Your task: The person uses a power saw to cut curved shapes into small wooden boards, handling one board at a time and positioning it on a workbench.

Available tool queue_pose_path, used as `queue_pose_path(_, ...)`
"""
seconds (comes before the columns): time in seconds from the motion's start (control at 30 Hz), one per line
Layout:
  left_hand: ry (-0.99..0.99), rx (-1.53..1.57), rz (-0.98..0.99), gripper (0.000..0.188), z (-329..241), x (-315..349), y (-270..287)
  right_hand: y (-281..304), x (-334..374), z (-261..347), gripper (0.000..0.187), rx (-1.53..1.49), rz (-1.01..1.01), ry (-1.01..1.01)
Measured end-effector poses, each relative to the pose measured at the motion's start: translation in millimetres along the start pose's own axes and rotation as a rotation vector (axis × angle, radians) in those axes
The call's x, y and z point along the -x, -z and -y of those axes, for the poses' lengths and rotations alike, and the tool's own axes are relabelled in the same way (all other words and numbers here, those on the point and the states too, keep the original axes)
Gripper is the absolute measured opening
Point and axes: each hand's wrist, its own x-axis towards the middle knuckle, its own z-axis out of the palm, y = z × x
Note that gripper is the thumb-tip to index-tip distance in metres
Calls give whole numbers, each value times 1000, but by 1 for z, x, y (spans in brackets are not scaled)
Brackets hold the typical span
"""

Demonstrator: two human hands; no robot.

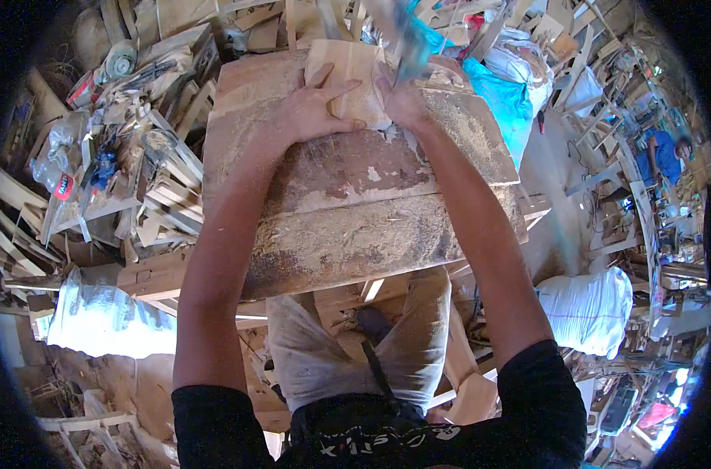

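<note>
A pale piece of wood (pixel 344 66) lies flat at the far side of a worn, sawdust-covered wooden work surface (pixel 347 184). My left hand (pixel 318 108) rests on its left part, fingers spread wide and thumb along the near edge. At the right edge of the same piece, my right hand (pixel 404 103) touches the wood, its fingers partly hidden and smeared. Just beyond the right hand stands a blurred grey-teal upright shape (pixel 406 47); its kind cannot be made out.
Offcuts and wood scraps (pixel 171 203) pile up on the left, with a clear plastic bottle (pixel 62 156) among them. A turquoise plastic sheet (pixel 500 109) hangs at the right, and a full white sack (pixel 588 309) sits lower. Another person (pixel 664 156) is at the far right.
</note>
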Motion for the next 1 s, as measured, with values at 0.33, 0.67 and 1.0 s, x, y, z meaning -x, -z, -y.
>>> queue_pose_path(0.33,22,21,32,90,-3,-4,12,-3,-10,-3,56,36,-38,41)
queue_pose_path(0.67,-11,58,54,90,-4,-4,13,-17,-11,-14,63,12,-108,46)
queue_pose_path(1.0,24,1,119,88,-5,-7,20,-7,-12,-5,56,89,-99,101)
